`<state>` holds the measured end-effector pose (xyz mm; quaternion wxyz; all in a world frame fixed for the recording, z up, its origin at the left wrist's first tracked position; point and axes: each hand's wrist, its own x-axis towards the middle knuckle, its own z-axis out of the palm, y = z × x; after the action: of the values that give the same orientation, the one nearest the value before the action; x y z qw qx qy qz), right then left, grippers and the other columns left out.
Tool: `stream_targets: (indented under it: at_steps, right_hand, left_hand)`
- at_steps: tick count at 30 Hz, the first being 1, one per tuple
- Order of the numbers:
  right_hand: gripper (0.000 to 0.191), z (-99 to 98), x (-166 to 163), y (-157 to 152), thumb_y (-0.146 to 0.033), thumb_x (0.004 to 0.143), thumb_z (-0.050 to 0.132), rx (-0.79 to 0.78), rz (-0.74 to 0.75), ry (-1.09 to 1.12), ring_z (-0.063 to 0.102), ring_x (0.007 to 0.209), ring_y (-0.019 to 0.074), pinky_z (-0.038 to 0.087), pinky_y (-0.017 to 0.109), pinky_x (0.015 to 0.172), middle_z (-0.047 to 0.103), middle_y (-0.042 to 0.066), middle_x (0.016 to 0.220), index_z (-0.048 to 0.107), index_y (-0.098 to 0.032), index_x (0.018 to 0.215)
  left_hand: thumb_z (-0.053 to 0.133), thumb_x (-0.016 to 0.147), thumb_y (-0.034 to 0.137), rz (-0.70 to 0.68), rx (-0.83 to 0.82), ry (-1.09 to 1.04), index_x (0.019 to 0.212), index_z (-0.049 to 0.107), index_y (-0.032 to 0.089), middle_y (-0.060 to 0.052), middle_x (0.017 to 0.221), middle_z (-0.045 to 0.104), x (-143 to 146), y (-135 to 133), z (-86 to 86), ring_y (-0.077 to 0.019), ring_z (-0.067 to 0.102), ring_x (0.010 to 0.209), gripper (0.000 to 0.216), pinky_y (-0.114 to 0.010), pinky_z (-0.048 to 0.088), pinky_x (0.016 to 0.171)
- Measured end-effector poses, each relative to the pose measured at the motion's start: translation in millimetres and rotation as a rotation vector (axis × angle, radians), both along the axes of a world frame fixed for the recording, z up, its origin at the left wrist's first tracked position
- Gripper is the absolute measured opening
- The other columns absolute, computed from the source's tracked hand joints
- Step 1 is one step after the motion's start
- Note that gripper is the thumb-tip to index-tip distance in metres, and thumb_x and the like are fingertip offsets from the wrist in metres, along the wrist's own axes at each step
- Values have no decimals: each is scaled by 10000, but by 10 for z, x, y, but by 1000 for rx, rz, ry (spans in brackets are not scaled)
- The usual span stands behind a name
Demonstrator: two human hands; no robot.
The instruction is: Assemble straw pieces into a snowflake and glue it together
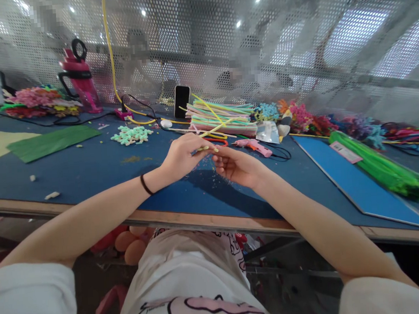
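My left hand [183,156] and my right hand [235,166] meet above the blue table mat [99,163]. Both pinch the same yellow pipe cleaner [217,127], which rises from my fingertips up and to the right. The left fingers are curled round its lower end; the right fingers are closed just beside them. A black band sits on my left wrist. Behind the hands lies a stack of pastel pipe cleaners [221,116], and a pink glue gun [255,147] rests just right of them.
A pink water bottle [80,79] and a phone [182,101] stand at the back. Green paper [52,142] lies left, small pale flowers [132,134] centre-left. Green pipe cleaners [384,170] lie on a blue sheet [353,181] at right. A perforated screen backs the table.
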<state>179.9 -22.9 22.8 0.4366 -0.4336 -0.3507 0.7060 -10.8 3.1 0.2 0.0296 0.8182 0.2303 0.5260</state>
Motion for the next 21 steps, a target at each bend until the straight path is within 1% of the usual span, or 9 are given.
stream_targets:
  at_steps: [2,6,10,13,15,17,19,21]
  right_hand:
    - [107,-5,-4,-4,-177,866,722,22,-3,9,561,563,65,453,164,502,663,3,651,718,-148,764]
    - [57,-11,-6,-6,-177,819,764,87,-25,8,551,569,62,485,175,546,678,3,687,728,-153,783]
    - [71,-1,-22,-33,-190,794,783,116,-38,4,551,576,67,511,190,582,671,-6,694,721,-168,766]
    - [84,-6,-21,-48,-186,778,785,112,-31,15,557,582,68,521,203,602,661,-17,690,707,-177,748]
    - [96,-18,-8,-46,-195,755,804,106,-15,26,570,595,71,520,213,599,678,-19,727,709,-185,763]
    - [148,-33,7,-40,-224,715,842,111,19,31,587,620,75,509,217,587,697,-24,788,724,-200,802]
    - [224,-45,18,-33,-251,664,886,149,49,18,587,639,71,502,217,592,695,-33,825,736,-213,826]
    - [266,-53,28,-24,-279,620,917,228,55,-21,564,635,67,494,219,605,667,-44,784,734,-214,801]
  left_hand:
    - [624,961,306,7,55,34,930,781,230,-43,871,792,-16,3,0,-158,685,845,177,-294,497,825]
    - [598,982,354,71,147,94,978,775,252,-44,959,802,-59,32,-12,-169,685,894,204,-335,481,889]
    - [588,985,361,122,223,138,1029,768,263,-41,954,802,-104,48,-20,-178,678,916,209,-338,478,874]
    - [589,983,358,123,241,171,1032,766,271,-39,964,802,-130,39,-20,-181,677,918,204,-336,477,859]
    - [595,980,339,117,252,175,1045,766,275,-37,979,803,-139,31,-17,-179,680,931,194,-335,474,869]
    - [606,974,308,105,268,149,1048,770,280,-31,987,804,-136,19,-9,-174,685,934,181,-328,473,874]
    - [622,964,282,80,266,101,1026,776,278,-27,980,806,-117,2,3,-165,689,916,166,-312,478,861]
    - [639,950,270,56,215,37,973,782,256,-31,937,804,-81,-20,21,-160,689,878,146,-298,484,843]
